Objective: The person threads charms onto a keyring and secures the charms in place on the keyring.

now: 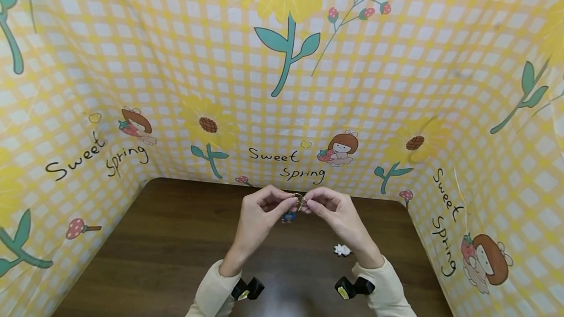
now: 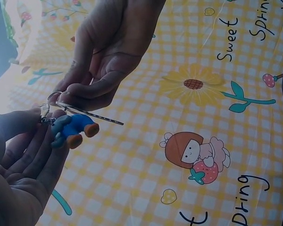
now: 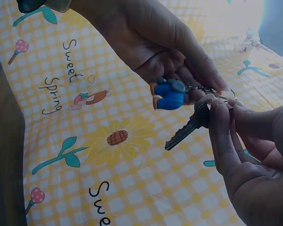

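Observation:
Both hands meet over the far part of the table. My left hand [image 1: 262, 216] pinches a metal key ring [image 2: 51, 97] between thumb and fingers, near its short chain. From that chain hangs a small figurine keychain [image 3: 169, 95], blue with a grey head and brown feet. Opposite, my right hand [image 1: 337, 211] pinches a metal key [image 3: 191, 125] by its head, the toothed blade sticking out past the fingers. Key head and ring overlap at the fingertips, which partly hide where they meet. In the head view the figurine shows below the left fingertips.
A small white figure-shaped piece [image 1: 341, 250] lies on the dark wooden table [image 1: 176, 258], beside the right wrist. Yellow checked cloth [image 1: 282, 121] with printed flowers and lettering stands as walls behind and on both sides. Black wrist cameras [image 1: 248, 288] sit at the sleeves.

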### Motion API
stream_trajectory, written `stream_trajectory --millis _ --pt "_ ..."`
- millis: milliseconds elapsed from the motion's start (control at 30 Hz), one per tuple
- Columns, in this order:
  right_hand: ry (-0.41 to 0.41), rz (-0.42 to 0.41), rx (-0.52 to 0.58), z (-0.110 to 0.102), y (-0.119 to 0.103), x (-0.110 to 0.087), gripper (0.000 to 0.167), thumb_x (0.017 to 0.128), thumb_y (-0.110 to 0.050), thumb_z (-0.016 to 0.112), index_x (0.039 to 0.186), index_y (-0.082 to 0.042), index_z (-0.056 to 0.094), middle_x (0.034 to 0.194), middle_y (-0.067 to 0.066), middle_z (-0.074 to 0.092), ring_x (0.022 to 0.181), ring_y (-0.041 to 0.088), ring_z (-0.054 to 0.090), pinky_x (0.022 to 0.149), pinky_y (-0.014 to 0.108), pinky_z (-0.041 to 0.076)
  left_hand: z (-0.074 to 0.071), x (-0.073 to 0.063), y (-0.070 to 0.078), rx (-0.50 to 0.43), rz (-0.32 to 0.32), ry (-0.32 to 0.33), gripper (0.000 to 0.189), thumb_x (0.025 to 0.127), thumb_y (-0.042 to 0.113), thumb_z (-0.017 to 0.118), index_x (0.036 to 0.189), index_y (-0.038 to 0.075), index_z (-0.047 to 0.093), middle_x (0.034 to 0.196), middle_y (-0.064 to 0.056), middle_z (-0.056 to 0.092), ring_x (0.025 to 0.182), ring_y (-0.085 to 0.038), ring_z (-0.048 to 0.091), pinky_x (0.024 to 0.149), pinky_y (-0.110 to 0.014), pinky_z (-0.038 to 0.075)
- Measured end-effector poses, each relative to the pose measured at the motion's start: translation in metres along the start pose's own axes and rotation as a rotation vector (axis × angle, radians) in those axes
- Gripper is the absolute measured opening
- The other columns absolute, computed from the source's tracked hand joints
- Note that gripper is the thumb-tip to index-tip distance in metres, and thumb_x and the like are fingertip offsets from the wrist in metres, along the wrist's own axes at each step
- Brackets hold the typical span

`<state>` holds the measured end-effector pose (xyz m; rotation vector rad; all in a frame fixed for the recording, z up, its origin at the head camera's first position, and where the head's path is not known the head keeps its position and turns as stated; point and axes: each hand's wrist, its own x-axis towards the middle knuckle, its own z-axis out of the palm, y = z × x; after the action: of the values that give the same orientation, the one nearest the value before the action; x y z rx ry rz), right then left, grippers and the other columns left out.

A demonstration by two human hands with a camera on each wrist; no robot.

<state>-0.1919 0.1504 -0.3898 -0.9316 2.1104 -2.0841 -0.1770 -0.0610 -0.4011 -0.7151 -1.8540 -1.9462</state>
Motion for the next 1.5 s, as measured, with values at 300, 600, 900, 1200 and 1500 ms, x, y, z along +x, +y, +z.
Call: stream_trajectory --millis 300,600,900,1200,1500 --pt "-0.031 0.022 -0.007 -0.001 -0.003 0.000 0.022 0.108 -0.006 0.060 0.116 0.014 0.066 0.105 0.003 0.072 0.097 0.015 0.072 0.091 0.031 0.060 0.000 0.002 0.001 0.026 0.003 0.018 0.004 0.095 -0.003 0.077 0.098 0.000 0.076 0.089 -0.012 0.078 0.076 -0.020 0.076 0.065 -0.031 0.063" --pt "0.001 0.047 0.008 0.001 -0.003 0.000 0.022 0.107 -0.006 0.061 0.114 0.014 0.066 0.106 0.003 0.072 0.096 0.012 0.072 0.092 0.031 0.060 0.001 0.001 0.001 0.038 -0.001 0.017 0.006 0.095 -0.003 0.077 0.097 0.001 0.076 0.090 -0.012 0.078 0.077 -0.021 0.076 0.066 -0.031 0.063" --pt "0.022 0.105 0.019 0.009 0.000 0.001 0.024 0.109 -0.009 0.059 0.114 0.015 0.062 0.105 0.003 0.070 0.097 0.012 0.070 0.094 0.030 0.058 0.003 0.001 0.000 0.059 -0.003 0.028 0.006 0.094 -0.003 0.077 0.096 0.003 0.077 0.092 -0.010 0.079 0.078 -0.019 0.076 0.070 -0.031 0.063" --pt "-0.014 0.063 -0.138 0.009 -0.001 0.001 0.015 0.110 -0.007 0.057 0.115 0.007 0.062 0.104 0.011 0.067 0.095 0.015 0.068 0.089 0.029 0.059 -0.002 0.001 -0.002 0.078 0.032 0.004 0.005 0.094 -0.001 0.078 0.098 0.002 0.079 0.093 -0.010 0.079 0.079 -0.023 0.077 0.072 -0.031 0.064" --pt "-0.029 0.040 -0.212 0.004 -0.005 0.003 0.009 0.107 0.000 0.058 0.109 0.005 0.065 0.100 0.014 0.069 0.092 0.016 0.070 0.085 0.031 0.060 -0.011 0.007 -0.007 0.212 0.177 -0.106 0.013 0.090 -0.005 0.080 0.096 0.006 0.082 0.093 -0.007 0.079 0.083 -0.018 0.076 0.076 -0.029 0.062"
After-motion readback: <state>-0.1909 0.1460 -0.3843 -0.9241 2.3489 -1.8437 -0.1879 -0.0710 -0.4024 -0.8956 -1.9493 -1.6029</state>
